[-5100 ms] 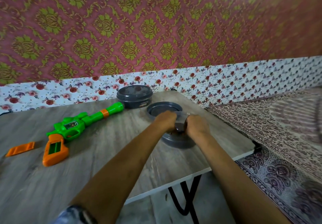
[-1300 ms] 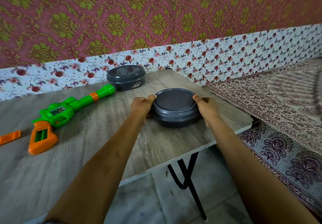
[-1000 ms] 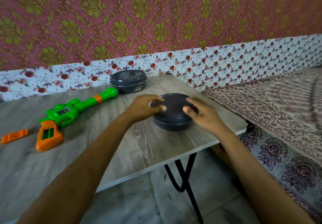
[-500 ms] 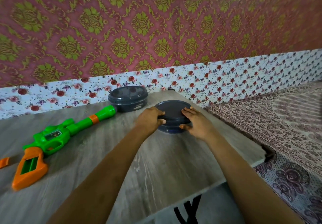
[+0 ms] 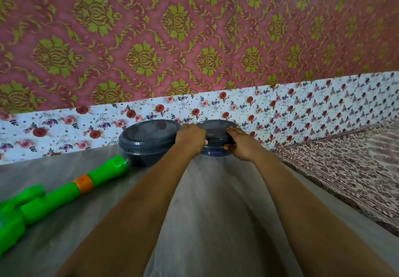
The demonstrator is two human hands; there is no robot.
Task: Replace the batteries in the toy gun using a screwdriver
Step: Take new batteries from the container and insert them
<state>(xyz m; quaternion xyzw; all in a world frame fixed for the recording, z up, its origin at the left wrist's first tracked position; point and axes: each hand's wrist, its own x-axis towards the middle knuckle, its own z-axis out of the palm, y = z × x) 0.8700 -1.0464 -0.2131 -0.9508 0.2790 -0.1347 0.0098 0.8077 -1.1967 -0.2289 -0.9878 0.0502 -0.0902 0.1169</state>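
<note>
A green toy gun (image 5: 54, 199) with an orange ring on its barrel lies on the wooden table (image 5: 216, 222) at the left; its grip is cut off by the frame edge. At the table's far edge, against the wall, stands a lidded dark grey round container (image 5: 217, 135). My left hand (image 5: 190, 139) grips its left side and my right hand (image 5: 241, 145) grips its right side. No screwdriver or batteries show.
A second lidded dark grey container (image 5: 149, 140) stands just left of the held one, almost touching it, by the gun's muzzle. The floral wall (image 5: 280, 108) runs right behind both. A patterned bedspread (image 5: 345, 168) lies to the right of the table.
Both hands have pushed the lidded container away from me across the table to the wall, beside the other container. My view has moved closer and lower; the gun's orange grip has left the frame.
</note>
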